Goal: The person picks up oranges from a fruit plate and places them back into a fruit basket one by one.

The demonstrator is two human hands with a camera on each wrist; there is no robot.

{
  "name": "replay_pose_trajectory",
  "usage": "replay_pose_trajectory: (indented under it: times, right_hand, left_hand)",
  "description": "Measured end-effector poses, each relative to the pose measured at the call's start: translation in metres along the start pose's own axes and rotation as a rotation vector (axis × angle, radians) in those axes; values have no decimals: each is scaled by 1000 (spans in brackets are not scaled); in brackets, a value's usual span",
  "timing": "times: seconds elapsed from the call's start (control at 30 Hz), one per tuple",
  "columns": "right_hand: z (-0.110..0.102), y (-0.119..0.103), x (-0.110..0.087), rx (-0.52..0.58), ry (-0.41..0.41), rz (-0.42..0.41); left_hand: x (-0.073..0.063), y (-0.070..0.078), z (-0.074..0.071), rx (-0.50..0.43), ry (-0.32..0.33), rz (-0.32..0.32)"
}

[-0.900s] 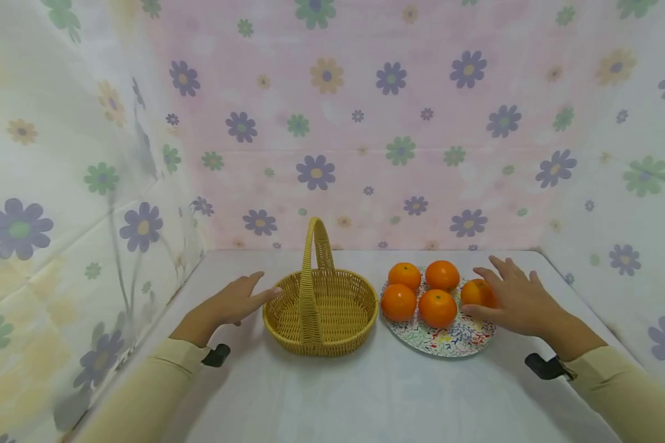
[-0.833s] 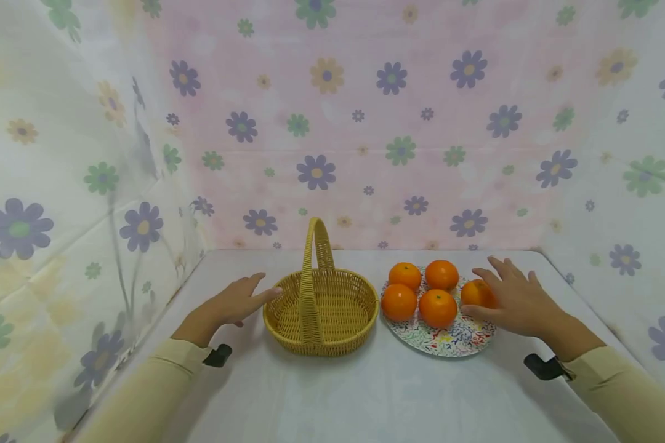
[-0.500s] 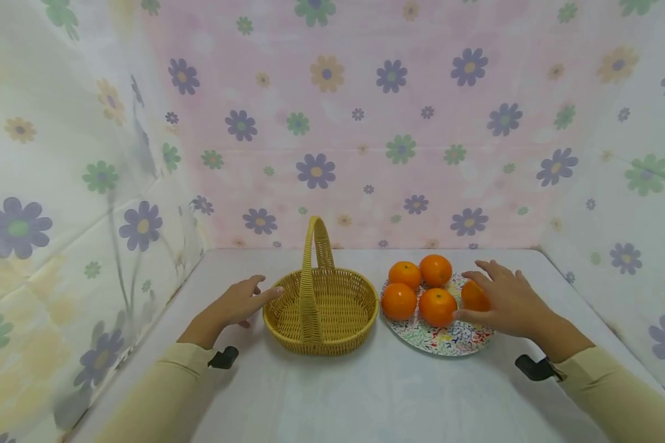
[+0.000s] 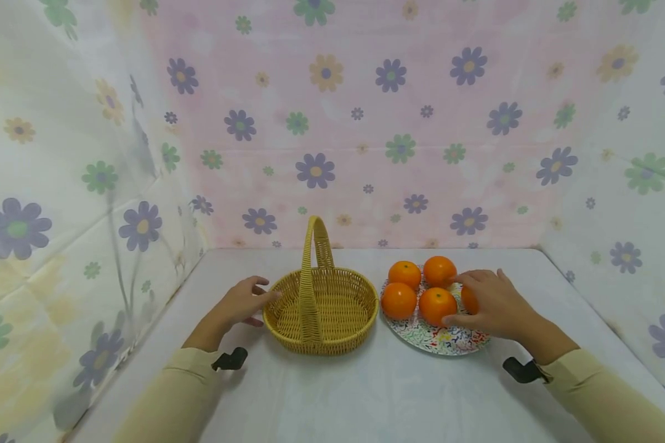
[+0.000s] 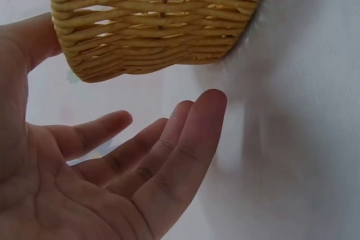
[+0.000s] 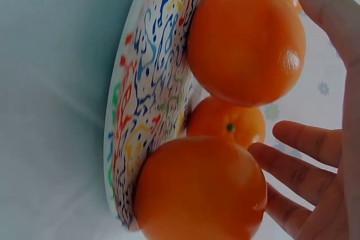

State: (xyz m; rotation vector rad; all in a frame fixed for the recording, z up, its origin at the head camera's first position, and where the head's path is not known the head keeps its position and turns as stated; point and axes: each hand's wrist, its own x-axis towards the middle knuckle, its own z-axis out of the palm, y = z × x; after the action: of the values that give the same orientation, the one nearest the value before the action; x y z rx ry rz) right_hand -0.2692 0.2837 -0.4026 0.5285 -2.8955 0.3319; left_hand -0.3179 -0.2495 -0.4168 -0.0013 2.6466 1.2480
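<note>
Left hand (image 4: 242,303) and right hand (image 4: 495,304) unclenched, rightmost orange (image 4: 468,300) partly hidden behind the latter.

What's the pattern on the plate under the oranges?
The plate is white with red, blue, green and yellow squiggles, clearest in the right wrist view.

Flowered sheets (image 4: 346,166) walling a white table (image 4: 366,400) suggest a booth.

Yellow wicker basket (image 4: 343,343), upright, beside left fingers (image 5: 203,122); five glossy oranges (image 4: 438,307) on multicoloured patterned plate (image 4: 446,342), near right fingers (image 6: 291,168).
</note>
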Motion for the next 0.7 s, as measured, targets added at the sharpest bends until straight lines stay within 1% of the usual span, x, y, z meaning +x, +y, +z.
replay_pose_trajectory:
  times: [0.17,0.37,0.5,0.7]
  right_hand:
    - [5,-3,3,12,-1,-17]
    - [11,-6,6,44,1,-17]
    - [16,-6,7,53,2,-13]
    - [20,-7,9,68,12,-18]
  left_hand:
    - [-3,-2,3,-51,-8,-8]
    - [-5,-3,4,-106,-12,-20]
    - [-4,-5,6,-188,-34,-26]
    - [-2,-9,8,-343,-49,-66]
